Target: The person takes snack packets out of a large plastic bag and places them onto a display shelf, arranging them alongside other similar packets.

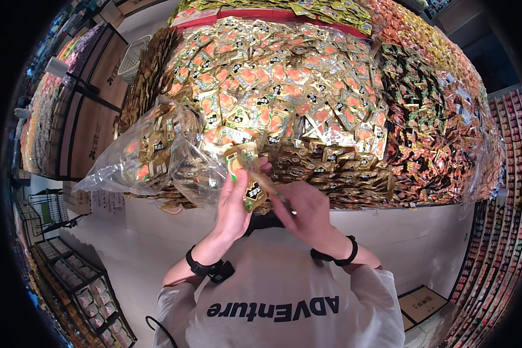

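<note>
My left hand [233,194] is closed around a few gold snack packets [254,196] with orange fruit pictures and a dark diamond label. They stand upright, fanned a little, in front of my chest. My right hand [307,210] is close beside it, smeared by motion. Its fingers pinch a packet [267,184] seen nearly edge-on against the others. Just beyond both hands lies a broad heap of the same gold packets [278,87]. To the left of my left hand, a clear plastic bag [107,165] with similar packets in it rests on the heap's edge.
Black-and-red packets [423,151] are heaped on the right of the display, orange ones [400,29] behind them. A white basket [134,58] stands at the far left. Stocked shelves [499,232] line the right, and a shopping cart [47,209] stands left.
</note>
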The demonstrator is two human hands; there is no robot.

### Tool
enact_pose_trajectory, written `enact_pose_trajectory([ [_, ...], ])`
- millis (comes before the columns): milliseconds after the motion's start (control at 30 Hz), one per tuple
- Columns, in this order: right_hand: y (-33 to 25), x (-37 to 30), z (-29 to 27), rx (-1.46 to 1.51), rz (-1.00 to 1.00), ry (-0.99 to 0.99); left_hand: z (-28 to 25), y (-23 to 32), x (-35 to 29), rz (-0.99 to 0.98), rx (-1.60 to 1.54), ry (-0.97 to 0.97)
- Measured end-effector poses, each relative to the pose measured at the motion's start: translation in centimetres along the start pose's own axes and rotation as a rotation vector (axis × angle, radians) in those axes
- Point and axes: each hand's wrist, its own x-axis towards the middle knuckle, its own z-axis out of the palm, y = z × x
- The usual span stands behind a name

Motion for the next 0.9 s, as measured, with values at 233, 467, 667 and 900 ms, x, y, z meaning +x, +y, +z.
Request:
enact_pose_trajectory([
  [233, -0.9, 0.9, 0.0, 0.468, 0.458, -0.338, -1.4, -0.3, -0.7, -0.058, -0.283, -0.168],
  [467, -0.6, 0.8, 0.7, 0.176, 0.332, -0.019, -0.2, -0.1, -0.2, -0.073, -0.181, -0.024],
  [667, 1.5, 0.2, 1.8, 0.590, 0.543, -0.098, -0.6, -0.6, 0.0, -0.011, -0.128, -0.060],
  [900, 4.6, 2.0, -0.3, 0.805, 0.661, -0.196, -0.1, -0.5, 0.5, -0.038, 0.015, -0.095],
])
